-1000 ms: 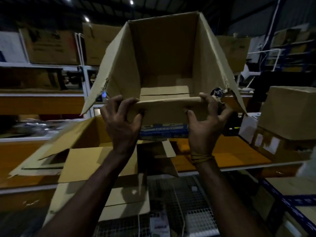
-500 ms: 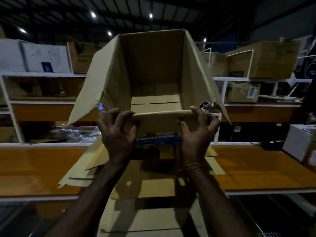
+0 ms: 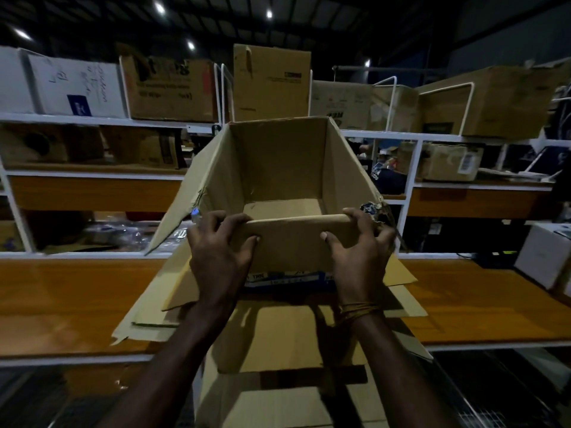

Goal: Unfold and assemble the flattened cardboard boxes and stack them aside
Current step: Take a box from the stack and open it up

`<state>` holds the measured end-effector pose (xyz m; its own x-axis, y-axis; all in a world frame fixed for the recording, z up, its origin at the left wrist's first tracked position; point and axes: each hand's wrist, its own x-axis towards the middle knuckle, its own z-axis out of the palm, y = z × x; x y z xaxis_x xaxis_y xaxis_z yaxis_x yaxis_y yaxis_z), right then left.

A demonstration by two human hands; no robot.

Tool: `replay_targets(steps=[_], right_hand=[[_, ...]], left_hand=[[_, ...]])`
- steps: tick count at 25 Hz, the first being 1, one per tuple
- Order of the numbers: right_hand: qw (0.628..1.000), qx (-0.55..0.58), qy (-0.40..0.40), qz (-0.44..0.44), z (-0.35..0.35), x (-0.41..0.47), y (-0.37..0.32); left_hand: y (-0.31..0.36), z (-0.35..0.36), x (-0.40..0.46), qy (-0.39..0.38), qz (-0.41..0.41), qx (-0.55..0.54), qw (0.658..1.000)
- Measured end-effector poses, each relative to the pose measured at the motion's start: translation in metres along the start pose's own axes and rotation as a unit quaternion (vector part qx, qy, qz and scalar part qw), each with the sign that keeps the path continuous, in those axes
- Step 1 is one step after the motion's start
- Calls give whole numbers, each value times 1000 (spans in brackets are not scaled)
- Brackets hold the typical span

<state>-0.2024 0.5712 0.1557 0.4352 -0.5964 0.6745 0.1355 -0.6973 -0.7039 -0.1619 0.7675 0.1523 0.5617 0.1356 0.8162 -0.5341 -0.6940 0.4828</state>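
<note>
An opened brown cardboard box (image 3: 278, 168) is held up in front of me, its mouth facing me and its side flaps splayed outward. My left hand (image 3: 219, 254) grips the left end of the box's near wall, which has a flap folded over it. My right hand (image 3: 358, 245) grips the right end of the same wall, thumb on the outer face. Beneath the box, several flattened cardboard sheets (image 3: 278, 329) lie on the orange wooden workbench (image 3: 61, 301) and hang over its front edge.
White metal shelving (image 3: 92, 174) behind the bench carries many cardboard boxes, including a tall one (image 3: 272, 81) directly behind the held box. A white box (image 3: 543, 254) sits at the bench's right end. Dark floor grating lies below the bench.
The view has swung left, away from the stacked boxes at right. The held box has come lower and more level, now over the flattened sheets. Both hands keep the same grip.
</note>
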Motion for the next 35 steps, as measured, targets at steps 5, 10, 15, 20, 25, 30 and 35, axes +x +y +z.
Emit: replay_targets(steps=[5, 10, 15, 20, 25, 30, 35], right_hand=[[998, -59, -34, 6, 5, 14, -6], [987, -119, -108, 26, 10, 32, -1], [973, -152, -160, 61, 21, 36, 19], [956, -217, -184, 69, 35, 17, 46], [935, -256, -232, 82, 48, -1, 73], [900, -283, -314, 108, 54, -7, 95], [893, -300, -322, 93, 56, -6, 97]], left_hand=[[-5, 3, 22, -17, -2, 20, 1000], [-6, 19, 39, -87, -42, 70, 993], [-12, 42, 39, -143, -43, 106, 983], [-36, 72, 22, -195, -54, 132, 970], [-47, 88, 3, -223, -79, 141, 961], [-55, 95, -16, -255, -102, 145, 951], [-56, 94, -18, -249, -103, 139, 953]])
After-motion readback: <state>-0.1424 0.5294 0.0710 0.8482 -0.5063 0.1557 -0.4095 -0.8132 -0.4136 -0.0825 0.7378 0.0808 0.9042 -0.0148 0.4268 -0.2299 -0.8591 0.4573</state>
